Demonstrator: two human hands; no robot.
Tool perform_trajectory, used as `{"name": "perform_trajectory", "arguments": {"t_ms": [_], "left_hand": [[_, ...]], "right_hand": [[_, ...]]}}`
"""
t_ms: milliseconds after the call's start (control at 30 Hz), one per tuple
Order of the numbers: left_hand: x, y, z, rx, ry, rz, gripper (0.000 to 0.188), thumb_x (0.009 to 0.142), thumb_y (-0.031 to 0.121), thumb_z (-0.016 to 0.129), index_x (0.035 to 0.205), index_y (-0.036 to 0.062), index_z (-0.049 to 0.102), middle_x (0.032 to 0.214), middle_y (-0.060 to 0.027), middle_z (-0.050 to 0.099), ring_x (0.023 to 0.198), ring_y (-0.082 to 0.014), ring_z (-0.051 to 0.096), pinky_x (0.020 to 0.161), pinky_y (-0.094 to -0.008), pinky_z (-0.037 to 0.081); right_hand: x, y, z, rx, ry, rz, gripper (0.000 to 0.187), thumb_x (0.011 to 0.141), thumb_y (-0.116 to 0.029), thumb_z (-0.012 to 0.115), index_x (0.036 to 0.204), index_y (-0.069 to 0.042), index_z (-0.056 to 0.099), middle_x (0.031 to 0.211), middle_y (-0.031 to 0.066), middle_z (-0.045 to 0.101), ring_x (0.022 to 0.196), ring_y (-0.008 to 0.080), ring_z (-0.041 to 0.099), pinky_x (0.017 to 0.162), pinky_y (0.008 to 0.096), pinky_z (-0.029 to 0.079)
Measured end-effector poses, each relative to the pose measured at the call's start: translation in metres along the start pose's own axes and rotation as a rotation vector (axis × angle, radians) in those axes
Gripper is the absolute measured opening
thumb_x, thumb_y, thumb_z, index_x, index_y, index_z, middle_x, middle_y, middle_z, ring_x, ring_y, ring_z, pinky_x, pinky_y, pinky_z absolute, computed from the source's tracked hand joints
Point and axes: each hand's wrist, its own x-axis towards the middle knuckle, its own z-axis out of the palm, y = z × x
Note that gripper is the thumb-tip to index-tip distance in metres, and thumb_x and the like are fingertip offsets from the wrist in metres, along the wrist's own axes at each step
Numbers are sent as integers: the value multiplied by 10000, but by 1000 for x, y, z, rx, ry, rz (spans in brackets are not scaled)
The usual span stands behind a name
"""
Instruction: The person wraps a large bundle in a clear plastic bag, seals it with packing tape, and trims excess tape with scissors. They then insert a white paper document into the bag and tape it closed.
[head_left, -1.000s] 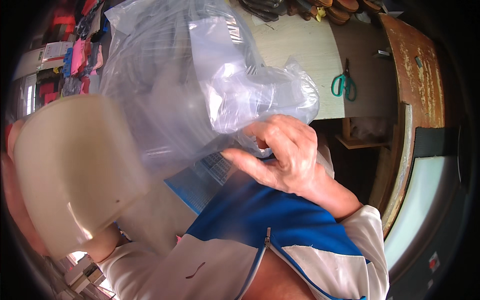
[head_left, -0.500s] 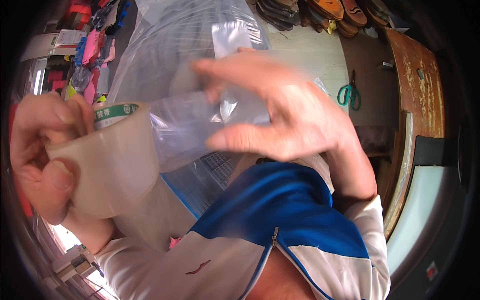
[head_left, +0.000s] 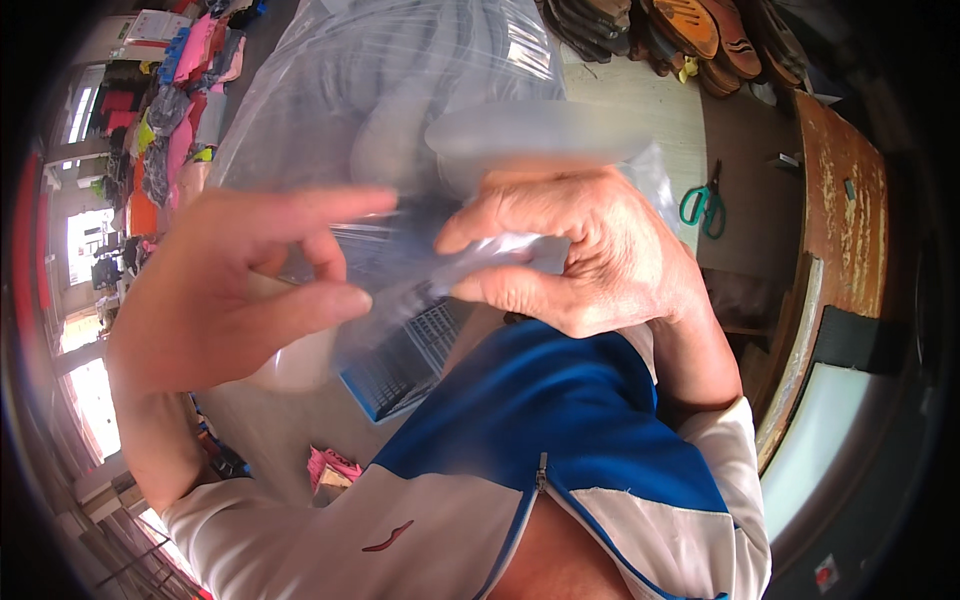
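A big clear plastic bag (head_left: 300,110) with grey and pale rounded items inside stretches away from me. Over its near end, my right hand (head_left: 610,250) curls thumb and forefinger around crumpled clear plastic film (head_left: 510,245); whether that is tape or the bag's edge I cannot tell. To the left, my left hand (head_left: 220,290) is blurred, its forefinger stretched out and its thumb apart from it. A roll of clear tape (head_left: 295,355) shows partly behind that hand, and its lower fingers, which seem to hold it, are hidden. Above my right hand is a blurred translucent oval shape (head_left: 520,135).
Green-handled scissors (head_left: 705,208) lie to the right on the table. Stacked brown and orange shoe-shaped pieces (head_left: 690,30) stand at the far right. A worn wooden board (head_left: 850,190) edges the right side. Below my hands sits a blue-edged crate (head_left: 395,375). Pink scraps (head_left: 330,468) lie lower left.
My left hand has moved right and turned, so the tape roll is now mostly behind it. My right hand has drawn its fingers in around the film. The view has shifted slightly.
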Motion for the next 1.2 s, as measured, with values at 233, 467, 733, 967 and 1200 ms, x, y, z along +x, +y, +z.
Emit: {"name": "perform_trajectory", "arguments": {"t_ms": [233, 467, 733, 967, 1200], "left_hand": [[2, -17, 22, 191, -193, 196, 244, 796, 168, 788, 1011, 55, 761, 876, -84, 675, 745, -312, 668, 643, -412, 497], [4, -11, 26, 280, -82, 59, 129, 818, 157, 747, 876, 47, 711, 897, -100, 626, 761, -339, 646, 659, -428, 492], [22, -21, 42, 166, -227, 154, 243, 782, 132, 812, 994, 34, 743, 896, -120, 621, 781, -309, 645, 686, -376, 498], [32, -28, 46, 84, -162, 78, 156, 782, 102, 810, 847, 13, 700, 887, -132, 604, 761, -322, 635, 652, -401, 480], [4, -31, 31, 199, -130, -20, 175, 762, 66, 787, 763, 3, 623, 872, -119, 590, 753, -345, 634, 637, -432, 469]], "right_hand": [[-14, 17, -4, 27, -47, 86, 103, 909, -74, 778, 980, -2, 760, 836, 110, 752, 751, 197, 727, 682, 301, 554], [-51, 31, -20, 86, 97, 217, 80, 906, -62, 773, 956, 1, 769, 817, 87, 767, 723, 164, 739, 638, 274, 553], [-60, 34, -22, 68, 203, 142, 95, 875, -39, 790, 922, 39, 761, 823, 120, 767, 702, 184, 735, 633, 280, 558], [-57, 49, -25, 71, 261, 166, 92, 900, -101, 790, 948, -22, 790, 836, 74, 776, 727, 143, 733, 647, 262, 561], [-93, 82, -74, 143, 651, 351, 106, 969, -136, 715, 978, -54, 781, 822, 36, 741, 703, 98, 676, 592, 225, 512]]}}
